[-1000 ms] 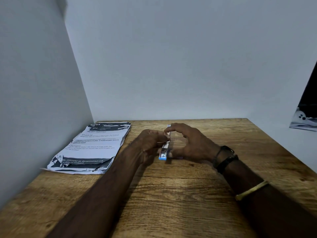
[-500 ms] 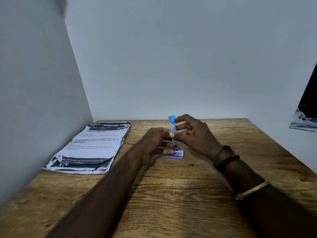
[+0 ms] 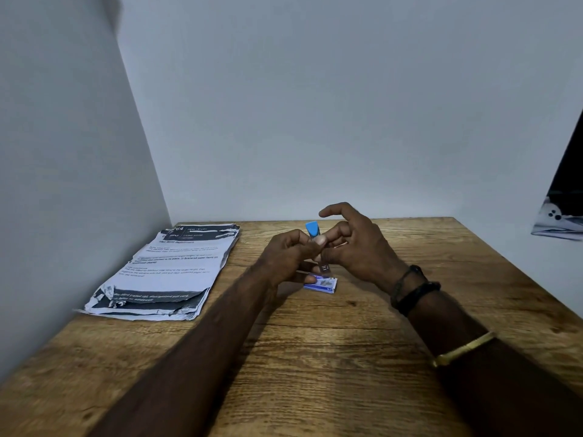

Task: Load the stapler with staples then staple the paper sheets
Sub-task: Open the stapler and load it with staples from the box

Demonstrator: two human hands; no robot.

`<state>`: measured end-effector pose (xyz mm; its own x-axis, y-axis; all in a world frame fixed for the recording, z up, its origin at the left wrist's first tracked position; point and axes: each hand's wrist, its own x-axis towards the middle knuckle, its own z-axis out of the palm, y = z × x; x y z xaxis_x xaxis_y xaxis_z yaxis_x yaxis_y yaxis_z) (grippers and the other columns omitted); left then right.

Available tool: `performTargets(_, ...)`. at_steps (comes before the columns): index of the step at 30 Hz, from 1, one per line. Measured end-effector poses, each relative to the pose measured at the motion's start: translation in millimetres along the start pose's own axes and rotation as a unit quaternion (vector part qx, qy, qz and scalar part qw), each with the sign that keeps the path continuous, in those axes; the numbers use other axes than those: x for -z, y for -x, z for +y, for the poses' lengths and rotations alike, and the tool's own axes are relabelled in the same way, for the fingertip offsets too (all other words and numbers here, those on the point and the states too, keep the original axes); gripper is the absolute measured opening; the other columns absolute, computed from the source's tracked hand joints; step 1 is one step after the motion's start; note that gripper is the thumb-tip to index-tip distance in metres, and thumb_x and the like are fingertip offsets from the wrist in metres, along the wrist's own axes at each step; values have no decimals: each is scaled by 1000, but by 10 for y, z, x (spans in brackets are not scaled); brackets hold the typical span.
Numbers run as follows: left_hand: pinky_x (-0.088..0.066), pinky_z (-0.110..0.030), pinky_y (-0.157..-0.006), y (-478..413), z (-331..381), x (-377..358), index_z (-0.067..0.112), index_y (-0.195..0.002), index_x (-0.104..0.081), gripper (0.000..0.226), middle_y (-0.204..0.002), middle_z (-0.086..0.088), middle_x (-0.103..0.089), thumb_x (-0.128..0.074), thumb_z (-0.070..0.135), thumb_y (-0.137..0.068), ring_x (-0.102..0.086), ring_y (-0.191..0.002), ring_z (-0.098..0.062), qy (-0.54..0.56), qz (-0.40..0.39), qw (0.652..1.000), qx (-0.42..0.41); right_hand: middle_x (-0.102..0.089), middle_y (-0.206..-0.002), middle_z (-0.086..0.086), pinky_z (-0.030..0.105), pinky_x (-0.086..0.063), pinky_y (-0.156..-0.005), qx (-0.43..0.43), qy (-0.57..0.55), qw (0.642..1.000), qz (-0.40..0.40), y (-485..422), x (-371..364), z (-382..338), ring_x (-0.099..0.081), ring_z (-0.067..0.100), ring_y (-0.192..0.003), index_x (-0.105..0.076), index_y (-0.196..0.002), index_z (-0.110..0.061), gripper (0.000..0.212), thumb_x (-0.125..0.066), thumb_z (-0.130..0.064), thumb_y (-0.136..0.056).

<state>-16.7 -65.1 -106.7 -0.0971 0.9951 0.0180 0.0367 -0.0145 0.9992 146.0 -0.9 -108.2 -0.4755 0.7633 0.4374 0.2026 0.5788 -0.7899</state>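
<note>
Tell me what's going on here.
A person holds a small stapler upright over the table, blue end up. The left hand pinches it and the right hand grips its other side. A staple box lies on the table right below. The papers lie stacked at the left, away from both hands.

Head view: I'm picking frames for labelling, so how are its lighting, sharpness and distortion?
Head view: dim, soft light, no glare; the table is brightest mid-way, the forearms near-black; the wide-angle lens splays walls and table edges; stapler and staple box look fairly sharp, but most print on the papers is unreadable.
</note>
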Motion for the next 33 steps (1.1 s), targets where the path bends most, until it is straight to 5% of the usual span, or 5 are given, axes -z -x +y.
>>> performTargets(12,-61,-29,-55,-39,-19,37,18,-75,-63,24,-71,-1,-75,-73,31,-92,-74,-65,-18,-20,-4,1000,-3,-79,-85,-5,39,-62,-77,5,5,1000,2,4,-4,0,-75,12,-77,-55,-116,-34,67,-87,-4,-66)
performTargets(33,-60,-27,-55,-49,-47,46,15,-79,-64,19,-70,-1,-74,-71,26,-93,-73,-63,-15,-24,2,1000,-11,-79,-85,-7,30,-59,-74,4,7,1000,0,24,-8,-25,-75,9,-78,-57,-115,-32,61,-88,-8,-68)
